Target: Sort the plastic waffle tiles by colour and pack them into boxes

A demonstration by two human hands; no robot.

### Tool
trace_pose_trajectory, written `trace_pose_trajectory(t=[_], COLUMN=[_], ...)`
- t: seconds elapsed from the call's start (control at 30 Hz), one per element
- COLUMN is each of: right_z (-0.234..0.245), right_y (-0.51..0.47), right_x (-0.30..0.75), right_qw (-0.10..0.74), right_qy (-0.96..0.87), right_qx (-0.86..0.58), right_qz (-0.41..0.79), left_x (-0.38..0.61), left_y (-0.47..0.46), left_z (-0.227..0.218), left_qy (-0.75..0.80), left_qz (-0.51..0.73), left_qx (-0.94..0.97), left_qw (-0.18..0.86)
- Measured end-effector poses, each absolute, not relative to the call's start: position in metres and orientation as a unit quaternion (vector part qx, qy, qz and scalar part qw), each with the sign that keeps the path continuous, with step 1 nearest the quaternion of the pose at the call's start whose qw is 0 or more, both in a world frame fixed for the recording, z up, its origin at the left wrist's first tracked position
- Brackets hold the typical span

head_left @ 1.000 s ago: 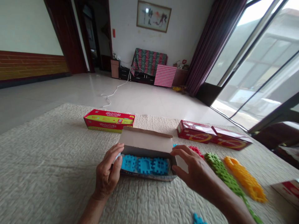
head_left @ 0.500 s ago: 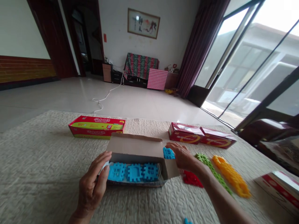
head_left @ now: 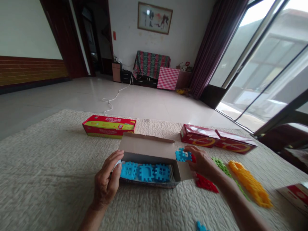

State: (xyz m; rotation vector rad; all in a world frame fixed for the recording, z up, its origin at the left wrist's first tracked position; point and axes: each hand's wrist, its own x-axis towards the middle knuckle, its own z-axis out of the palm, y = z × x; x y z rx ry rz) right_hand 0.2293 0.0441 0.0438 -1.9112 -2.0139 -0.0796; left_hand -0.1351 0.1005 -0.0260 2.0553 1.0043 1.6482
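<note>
An open cardboard box point(head_left: 146, 148) lies on a beige quilted cover point(head_left: 48, 173), its flap standing up at the back. Three blue interlocking plastic tiles point(head_left: 144, 171) lie in a row inside it. My left hand point(head_left: 106, 184) rests against the box's left end, fingers curved round it. My right hand point(head_left: 202, 162) pinches a blue tile point(head_left: 183, 155) just above the box's right end. Red tiles point(head_left: 205, 183) lie under my right wrist.
A red and yellow box point(head_left: 108, 126) lies behind the open box. Two joined red boxes point(head_left: 216, 139) lie at the back right. A green tile strip point(head_left: 222, 165) and an orange tile strip point(head_left: 250, 186) lie at the right. Another box point(head_left: 297, 194) sits at the right edge. A blue piece point(head_left: 201, 226) lies at the front.
My right hand left the box's right flap, took a blue tile from beyond the box and now holds it at the box's right end. My left hand stayed on the left end.
</note>
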Motion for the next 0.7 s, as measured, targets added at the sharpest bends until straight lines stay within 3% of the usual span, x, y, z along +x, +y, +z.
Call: trace_pose_trajectory(t=[0.27,0.53,0.7], right_z=[0.077,0.083,0.074], right_y=[0.008,0.035,0.049], right_x=[0.179,0.057,0.030], right_qw=[0.280,0.246,0.239], right_qy=[-0.698,-0.772,-0.779], right_qx=[-0.655,-0.581,-0.570], right_qz=[-0.070,0.084,0.109], left_x=[-0.133,-0.134,-0.134], left_y=[0.098,0.096,0.096], left_z=[-0.020,-0.019,-0.015], left_qy=[0.345,0.340,0.336], left_qz=[0.600,0.599,0.605], left_qx=[0.690,0.684,0.680], left_qw=[0.213,0.239,0.243])
